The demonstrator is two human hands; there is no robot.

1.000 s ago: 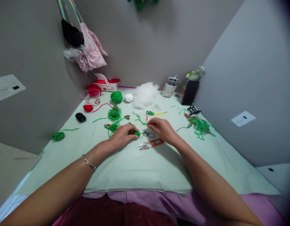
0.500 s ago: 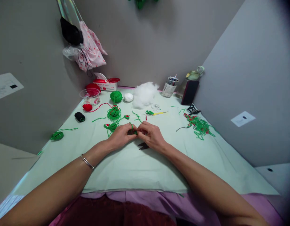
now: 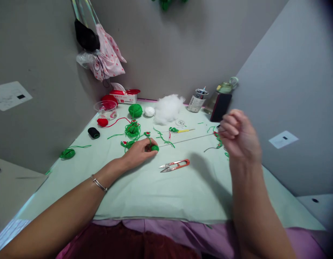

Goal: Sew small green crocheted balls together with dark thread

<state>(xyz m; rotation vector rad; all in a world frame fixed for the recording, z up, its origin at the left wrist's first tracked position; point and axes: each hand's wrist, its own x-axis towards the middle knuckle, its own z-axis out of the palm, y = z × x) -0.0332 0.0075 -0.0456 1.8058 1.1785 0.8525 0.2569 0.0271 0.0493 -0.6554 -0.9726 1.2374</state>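
Observation:
Between the thumb and fingers of my left hand (image 3: 139, 153) is a small green crocheted piece (image 3: 154, 148), partly hidden by the fingers. A dark thread (image 3: 186, 139) runs taut from it to my right hand (image 3: 239, 135), which is raised at the right with its fingers curled closed. Whether a needle is in those fingers is hidden. Orange-handled thread snips (image 3: 174, 165) lie on the cloth between the hands. Just behind my left hand lie green yarn pieces with red bits (image 3: 126, 145). A yellow-handled crochet hook (image 3: 185, 130) rests farther back.
Along the back stand a green yarn ball (image 3: 135, 110), white stuffing (image 3: 169, 109), a pen jar (image 3: 197, 101) and a phone (image 3: 221, 108) against a bottle. A clear tub (image 3: 105, 110) and black thread spool (image 3: 93, 132) are at left. Tangled yarn (image 3: 218, 138) lies behind my right hand.
My right hand has moved away from my left, up and to the right, drawing the dark thread out straight. The snips now show fully. My left hand keeps the green piece.

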